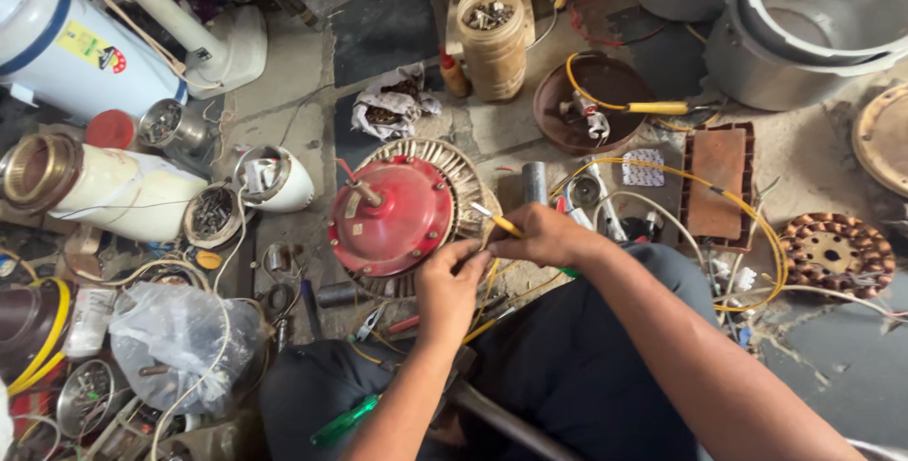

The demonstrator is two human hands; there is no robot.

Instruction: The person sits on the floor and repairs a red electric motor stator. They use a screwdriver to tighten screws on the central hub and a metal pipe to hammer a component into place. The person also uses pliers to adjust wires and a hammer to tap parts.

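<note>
The surface is a rough, stained concrete floor (284, 73), crowded with parts and tools on every side; dark mats lie at upper centre. The person sits on it, dark trousers filling the lower centre of the frame.

At centre sits a red motor housing (390, 217), round and domed, resting on a ring of pale finned windings (462, 170) that shows along its upper right edge. The left hand (448, 283) is just below and right of the housing, fingers pinched together at its rim on something too small to make out. The right hand (544, 234), just right of it, is closed around a thin yellow-handled tool (496, 219) whose tip points toward the housing.

Containers: one tall tan jar (492, 40) at upper centre holds metal bits; one shallow brown bowl (591, 102) right of it holds small parts and a yellow-handled screwdriver (657, 107); two small metal cups (213, 215) at left hold screws; one clear plastic bag (180, 338) at lower left; one large grey metal pot (804, 26) at upper right.

One copper-wound stator (837, 253) lies at the right edge, one rust-brown rectangular tray (719, 182) beside it. Yellow wire (747, 215) loops between them. A green-handled tool (345, 420) lies on the person's lap.
</note>
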